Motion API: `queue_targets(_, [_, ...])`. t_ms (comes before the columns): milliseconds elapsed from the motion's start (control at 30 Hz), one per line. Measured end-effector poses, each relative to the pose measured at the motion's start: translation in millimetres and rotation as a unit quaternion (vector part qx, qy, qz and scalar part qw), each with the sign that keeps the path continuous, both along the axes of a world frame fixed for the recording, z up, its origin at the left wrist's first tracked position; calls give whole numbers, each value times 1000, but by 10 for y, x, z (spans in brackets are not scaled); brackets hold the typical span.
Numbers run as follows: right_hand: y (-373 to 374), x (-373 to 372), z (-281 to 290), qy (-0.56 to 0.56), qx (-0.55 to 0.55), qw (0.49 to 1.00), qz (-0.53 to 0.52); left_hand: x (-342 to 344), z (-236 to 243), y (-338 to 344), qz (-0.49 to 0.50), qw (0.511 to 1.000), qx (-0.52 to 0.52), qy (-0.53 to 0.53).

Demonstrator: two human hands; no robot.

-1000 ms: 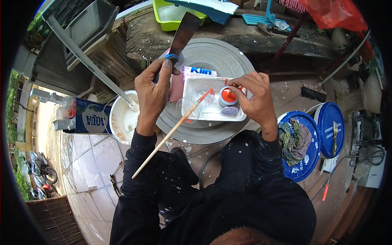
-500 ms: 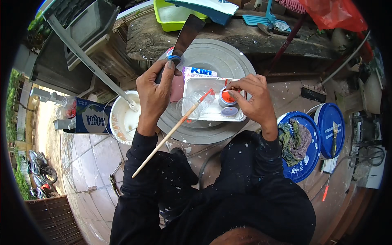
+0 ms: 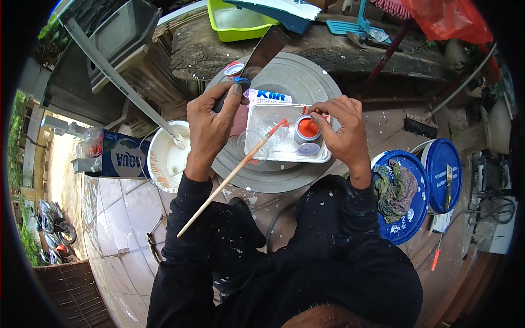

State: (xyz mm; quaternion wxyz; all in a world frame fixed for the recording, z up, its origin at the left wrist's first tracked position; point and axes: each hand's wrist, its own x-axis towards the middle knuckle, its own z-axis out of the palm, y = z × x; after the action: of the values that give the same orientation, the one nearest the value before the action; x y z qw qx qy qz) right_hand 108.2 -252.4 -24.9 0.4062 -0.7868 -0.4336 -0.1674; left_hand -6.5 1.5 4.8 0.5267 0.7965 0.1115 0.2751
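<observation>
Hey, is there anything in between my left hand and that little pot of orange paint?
Yes, seen from above: the clear plastic cup and the orange end of the wooden stick lie between your left hand and the paint pot. Whether the hand clears them in height, I can't tell.

Soft daylight fills the scene, brightest at far left, where the ground [image 3: 74, 197] burns out to pale yellow and the floor tiles [image 3: 117, 213] carry a whitish sheen. The worktop [image 3: 320, 87] is evenly lit, with only faint shadows. The white tray [image 3: 284, 149] comes close to washing out, small glints mark the clear cup [image 3: 267, 143], and the blade [image 3: 266, 52] shows a dull, dark reflection. The black sleeves [image 3: 183, 224] sink into near-solid darkness, losing their folds. The middle looks reasonably crisp; the distant motorbike [image 3: 54, 224] is softer. Fisheye distortion bows the grating [image 3: 71, 295] at lower left, and black vignetting swallows the corners.
</observation>
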Motion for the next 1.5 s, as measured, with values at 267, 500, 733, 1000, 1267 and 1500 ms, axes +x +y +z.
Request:
queue_targets(267, [-16,2,-21,17,-22,1000,14,-4,-4,0,1,1000,0,-24])
queue_targets(500, [-19,-17,-4,17,-53,998,26,0,-11,3,-2,1000,4,-27])
queue_targets(733, [-22,1,-25,33,-52,998,28,4,-9,0,-3,1000,1,-20])
queue_targets(1000, [-2,-25,-23,46,-28,997,57,11,-20,-5,-1,1000,6,-25])
queue_targets(1267, [-42,-21,31,-12,-52,998,18,6,-12,4,-2,1000,4,-18])
queue_targets(1500, [26,-43,-29,3,-25,999,41,7,-6,-17,-4,1000,10,-21])
